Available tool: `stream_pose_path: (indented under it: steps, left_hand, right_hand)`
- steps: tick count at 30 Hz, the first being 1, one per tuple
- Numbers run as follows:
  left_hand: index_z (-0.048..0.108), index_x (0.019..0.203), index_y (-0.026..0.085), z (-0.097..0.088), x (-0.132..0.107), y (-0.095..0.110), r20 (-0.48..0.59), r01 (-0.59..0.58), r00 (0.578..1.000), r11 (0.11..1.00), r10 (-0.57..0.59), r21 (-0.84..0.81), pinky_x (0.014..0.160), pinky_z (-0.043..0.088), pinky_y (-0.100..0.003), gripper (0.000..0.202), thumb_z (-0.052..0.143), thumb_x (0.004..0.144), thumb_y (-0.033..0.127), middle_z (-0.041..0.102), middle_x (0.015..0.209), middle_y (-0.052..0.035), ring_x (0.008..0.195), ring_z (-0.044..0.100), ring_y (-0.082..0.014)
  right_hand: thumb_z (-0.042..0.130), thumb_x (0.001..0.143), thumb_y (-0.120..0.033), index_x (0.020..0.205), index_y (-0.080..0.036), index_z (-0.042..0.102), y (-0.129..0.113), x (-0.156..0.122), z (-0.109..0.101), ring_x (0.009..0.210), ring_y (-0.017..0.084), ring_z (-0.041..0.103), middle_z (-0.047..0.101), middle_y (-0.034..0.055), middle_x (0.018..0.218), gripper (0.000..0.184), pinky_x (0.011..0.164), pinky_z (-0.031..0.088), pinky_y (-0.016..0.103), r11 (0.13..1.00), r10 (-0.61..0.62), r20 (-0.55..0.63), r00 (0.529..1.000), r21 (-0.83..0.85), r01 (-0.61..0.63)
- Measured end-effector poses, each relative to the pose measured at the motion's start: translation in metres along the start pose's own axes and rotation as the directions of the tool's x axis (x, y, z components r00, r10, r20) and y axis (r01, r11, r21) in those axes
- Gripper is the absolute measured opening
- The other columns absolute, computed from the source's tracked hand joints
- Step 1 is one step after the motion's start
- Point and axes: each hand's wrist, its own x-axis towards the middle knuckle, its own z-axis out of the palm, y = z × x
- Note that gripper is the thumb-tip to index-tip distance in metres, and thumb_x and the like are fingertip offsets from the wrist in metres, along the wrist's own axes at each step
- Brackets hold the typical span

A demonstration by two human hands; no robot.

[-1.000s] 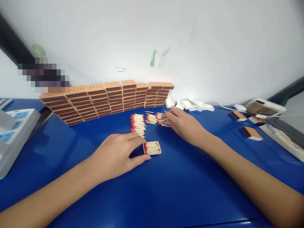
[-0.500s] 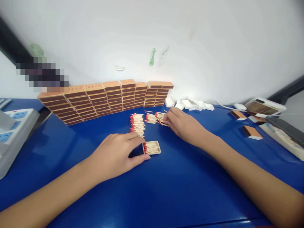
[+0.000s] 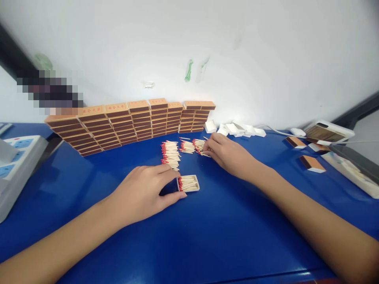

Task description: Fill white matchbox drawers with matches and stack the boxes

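My left hand (image 3: 145, 192) rests on the blue table (image 3: 207, 232), thumb and fingers pinching the left end of a small white matchbox tray (image 3: 188, 183) partly filled with red-tipped matches. My right hand (image 3: 229, 154) reaches further back, its fingertips closed on a few loose matches (image 3: 199, 146) at the right of the match pile. A neater bundle of loose matches (image 3: 171, 153) lies just behind the tray.
Stacked orange-and-brown matchboxes (image 3: 130, 122) form a low wall along the back. Empty white trays (image 3: 237, 129) lie to its right. Loose matchbox sleeves (image 3: 312, 163), a phone (image 3: 328, 134) and a cable sit far right. A power strip (image 3: 14, 169) is at the left edge.
My right hand's fingers have drawn in slightly over the loose matches. My left hand and the tray have stayed put.
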Motion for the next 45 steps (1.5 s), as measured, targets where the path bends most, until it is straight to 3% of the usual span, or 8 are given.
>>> stream_pose_path:
  steps: [4,7,11,17,27,38,45]
  left_hand:
    - [0.077,0.112,0.023,-0.001,0.0,0.001,0.0,0.009,1.0,1.0,-0.009,0.004,0.06,0.044,-0.028,0.029,0.072,0.098,0.048,0.067,0.079,0.0032,0.062,0.061,-0.0132]
    - [0.077,0.112,0.022,0.0,0.0,0.0,-0.002,0.012,1.0,1.0,-0.012,0.013,0.061,0.043,-0.028,0.029,0.071,0.099,0.048,0.068,0.08,0.0026,0.063,0.062,-0.0135]
    - [0.077,0.112,0.021,0.001,0.0,-0.002,-0.003,0.027,1.0,0.999,-0.027,0.017,0.061,0.044,-0.029,0.031,0.07,0.099,0.049,0.068,0.081,0.0017,0.064,0.062,-0.014]
    - [0.076,0.11,0.021,0.002,0.002,-0.003,0.002,0.025,1.0,0.999,-0.025,-0.023,0.06,0.044,-0.028,0.03,0.071,0.099,0.048,0.067,0.08,0.0021,0.063,0.06,-0.0133]
    - [0.074,0.108,0.021,0.002,0.003,-0.004,0.014,0.025,1.0,0.999,-0.025,-0.029,0.06,0.044,-0.028,0.028,0.072,0.099,0.047,0.066,0.08,0.0023,0.064,0.061,-0.0136]
    - [0.074,0.11,0.021,0.001,0.002,-0.003,0.036,0.017,0.999,1.0,-0.017,-0.01,0.061,0.046,-0.028,0.028,0.072,0.099,0.047,0.071,0.084,0.0011,0.065,0.064,-0.014]
    - [0.074,0.112,0.021,0.002,0.002,-0.004,0.005,-0.003,1.0,1.0,0.003,-0.012,0.06,0.047,-0.028,0.029,0.072,0.099,0.046,0.071,0.084,0.0013,0.064,0.063,-0.0138]
  right_hand:
    - [0.041,0.108,-0.02,0.098,-0.019,0.059,-0.004,-0.002,-0.006,0.09,0.026,0.061,0.059,0.0129,0.103,0.021,0.081,0.052,0.04,1.0,0.016,-0.025,1.0,0.021,-0.016]
    - [0.044,0.109,-0.024,0.101,-0.019,0.058,-0.016,-0.005,-0.016,0.094,0.025,0.062,0.06,0.0115,0.106,0.017,0.083,0.051,0.039,0.992,0.035,-0.041,0.999,0.127,-0.029]
    - [0.05,0.11,-0.03,0.103,-0.021,0.06,-0.047,-0.009,-0.031,0.093,0.022,0.062,0.062,0.008,0.108,0.015,0.081,0.05,0.036,0.949,0.043,0.053,0.998,0.31,-0.057]
    - [0.052,0.109,-0.025,0.104,-0.02,0.062,-0.078,-0.015,-0.035,0.09,0.019,0.063,0.063,0.0069,0.11,0.012,0.077,0.051,0.034,0.908,-0.054,0.13,0.99,0.418,-0.006]
    - [0.058,0.109,-0.03,0.103,-0.019,0.068,-0.079,-0.014,-0.03,0.086,0.018,0.064,0.062,0.0049,0.103,0.016,0.076,0.053,0.033,0.884,-0.066,0.173,0.983,0.467,-0.023]
    - [0.06,0.107,-0.025,0.104,-0.02,0.07,-0.074,-0.016,-0.032,0.087,0.017,0.064,0.061,0.005,0.104,0.011,0.075,0.051,0.031,0.892,-0.101,0.161,0.982,0.452,0.017]
    - [0.059,0.108,-0.029,0.103,-0.02,0.07,-0.075,-0.016,-0.031,0.083,0.016,0.063,0.062,0.0041,0.102,0.015,0.073,0.05,0.032,0.893,-0.069,0.198,0.978,0.449,-0.028]
